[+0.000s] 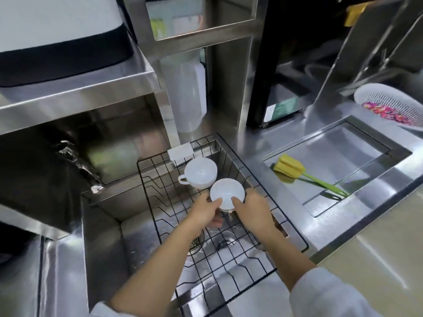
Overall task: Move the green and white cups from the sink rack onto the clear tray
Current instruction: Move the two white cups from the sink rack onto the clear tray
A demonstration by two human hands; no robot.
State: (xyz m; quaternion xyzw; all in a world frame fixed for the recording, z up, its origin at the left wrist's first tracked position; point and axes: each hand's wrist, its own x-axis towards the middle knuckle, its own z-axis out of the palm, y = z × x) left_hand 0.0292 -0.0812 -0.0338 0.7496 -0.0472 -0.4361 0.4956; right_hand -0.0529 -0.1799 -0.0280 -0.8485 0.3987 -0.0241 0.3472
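A black wire sink rack [229, 248] sits across a steel sink [103, 236] and serves here as the landmark. To the right of the rack, set into the counter, lies the clear tray [343, 154]; no cup stands on it, only one yellow-headed brush with a green handle [295, 169]. The move appears to be just beginning, with every cup left to carry over.

Two white cups are visible, both in the rack. One white cup [201, 171] rests at the rack's far end, handle pointing left, untouched. The nearer white cup [226, 192] sits mid-rack, held between both hands: the left hand [204, 210] curls its fingers against the near-left rim, and the right hand [254, 210] wraps the right side. No green cup can be made out; something glassy shows beneath the held cup, too hidden to identify.
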